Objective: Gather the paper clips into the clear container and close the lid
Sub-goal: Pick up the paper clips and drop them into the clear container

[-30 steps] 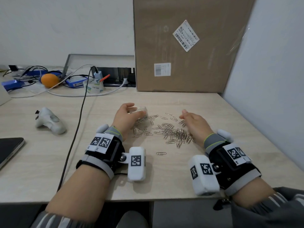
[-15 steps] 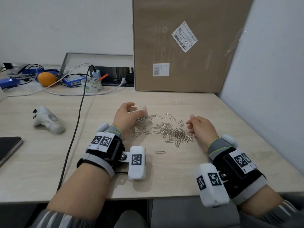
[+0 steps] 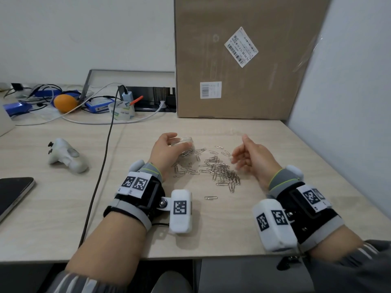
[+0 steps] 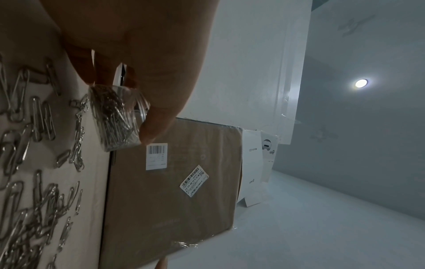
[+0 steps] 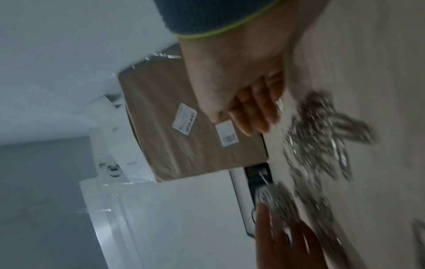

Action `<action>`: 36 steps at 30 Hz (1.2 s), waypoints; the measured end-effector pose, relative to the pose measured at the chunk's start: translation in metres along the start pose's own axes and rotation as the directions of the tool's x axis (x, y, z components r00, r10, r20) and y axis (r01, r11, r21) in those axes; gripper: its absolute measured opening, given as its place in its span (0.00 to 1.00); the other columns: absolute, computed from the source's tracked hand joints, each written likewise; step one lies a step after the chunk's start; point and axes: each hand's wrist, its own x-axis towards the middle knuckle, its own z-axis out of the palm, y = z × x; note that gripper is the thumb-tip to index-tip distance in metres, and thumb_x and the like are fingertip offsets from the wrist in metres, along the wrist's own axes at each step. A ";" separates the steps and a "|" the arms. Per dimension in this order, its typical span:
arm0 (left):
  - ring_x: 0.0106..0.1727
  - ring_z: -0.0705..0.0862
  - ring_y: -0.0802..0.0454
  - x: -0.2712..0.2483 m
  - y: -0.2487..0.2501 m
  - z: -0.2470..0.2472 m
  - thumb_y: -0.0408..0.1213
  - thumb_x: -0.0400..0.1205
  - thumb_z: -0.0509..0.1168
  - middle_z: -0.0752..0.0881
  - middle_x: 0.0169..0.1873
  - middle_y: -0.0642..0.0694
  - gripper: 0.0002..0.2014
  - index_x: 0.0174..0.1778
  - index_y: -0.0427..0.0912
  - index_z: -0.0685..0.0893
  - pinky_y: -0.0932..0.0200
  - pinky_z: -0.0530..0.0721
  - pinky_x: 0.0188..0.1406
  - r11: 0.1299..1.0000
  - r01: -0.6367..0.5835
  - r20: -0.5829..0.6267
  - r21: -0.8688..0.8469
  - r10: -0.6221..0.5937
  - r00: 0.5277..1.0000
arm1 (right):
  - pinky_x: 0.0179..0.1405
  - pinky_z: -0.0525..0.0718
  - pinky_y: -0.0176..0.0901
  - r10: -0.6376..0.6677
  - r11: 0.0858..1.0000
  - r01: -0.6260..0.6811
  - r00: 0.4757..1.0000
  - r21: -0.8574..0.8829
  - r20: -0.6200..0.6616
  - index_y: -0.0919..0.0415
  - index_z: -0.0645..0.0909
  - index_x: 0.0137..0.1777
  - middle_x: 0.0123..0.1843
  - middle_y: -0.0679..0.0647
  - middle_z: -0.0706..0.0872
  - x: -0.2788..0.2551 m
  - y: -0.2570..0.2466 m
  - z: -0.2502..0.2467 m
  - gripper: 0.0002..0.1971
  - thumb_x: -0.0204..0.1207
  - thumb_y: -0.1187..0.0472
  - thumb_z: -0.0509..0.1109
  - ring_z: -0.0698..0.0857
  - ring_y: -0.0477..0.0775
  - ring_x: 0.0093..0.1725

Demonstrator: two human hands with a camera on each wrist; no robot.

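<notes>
My left hand (image 3: 167,150) grips a small clear container (image 3: 185,143) that rests tilted on the desk, with several silver paper clips inside. The left wrist view shows the container (image 4: 115,118) pinched between thumb and fingers. A loose pile of paper clips (image 3: 222,172) lies on the desk between my hands, and one stray clip (image 3: 211,197) lies nearer to me. My right hand (image 3: 247,155) hovers just right of the pile, palm facing left, thumb up, fingers loosely curled and blurred. In the right wrist view the right hand (image 5: 248,109) and pile (image 5: 317,138) are smeared by motion. I cannot make out a lid.
A tall cardboard box (image 3: 243,60) stands at the back and a white panel (image 3: 349,102) closes the right side. A white controller (image 3: 65,155), a black cable (image 3: 103,166) and a dark phone (image 3: 12,195) lie to the left. Cables, an orange (image 3: 64,102) and a tape roll (image 3: 121,112) sit at the back left.
My right hand slid right off the pile, then lifted from the desk and turned palm-left. My left hand kept hold of the container in the same place.
</notes>
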 end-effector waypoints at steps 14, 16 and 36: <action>0.48 0.83 0.54 0.000 0.001 0.001 0.38 0.76 0.74 0.81 0.62 0.45 0.27 0.70 0.41 0.73 0.62 0.83 0.47 0.999 -0.027 -0.012 0.020 0.028 1.000 | 0.41 0.86 0.39 0.061 0.997 -0.045 0.946 -0.056 0.320 0.60 0.84 0.45 0.50 0.61 0.90 -0.007 0.000 -0.001 0.28 0.83 0.41 0.50 0.89 0.56 0.48; 0.52 0.83 0.53 0.000 0.000 0.000 0.38 0.75 0.74 0.81 0.63 0.45 0.27 0.70 0.42 0.74 0.60 0.83 0.50 0.999 -0.023 -0.014 0.024 0.024 1.000 | 0.45 0.86 0.44 0.040 0.999 -0.050 0.932 0.020 0.359 0.60 0.83 0.46 0.51 0.60 0.89 -0.012 -0.002 0.002 0.25 0.82 0.42 0.52 0.88 0.57 0.50; 0.58 0.85 0.49 -0.006 0.002 0.001 0.46 0.64 0.77 0.82 0.62 0.46 0.33 0.66 0.45 0.76 0.44 0.83 0.63 1.000 -0.008 0.003 0.018 0.008 1.000 | 0.56 0.80 0.40 -0.290 0.951 0.293 0.956 -0.094 0.053 0.55 0.85 0.49 0.51 0.51 0.88 -0.002 0.012 0.007 0.07 0.80 0.62 0.64 0.85 0.45 0.54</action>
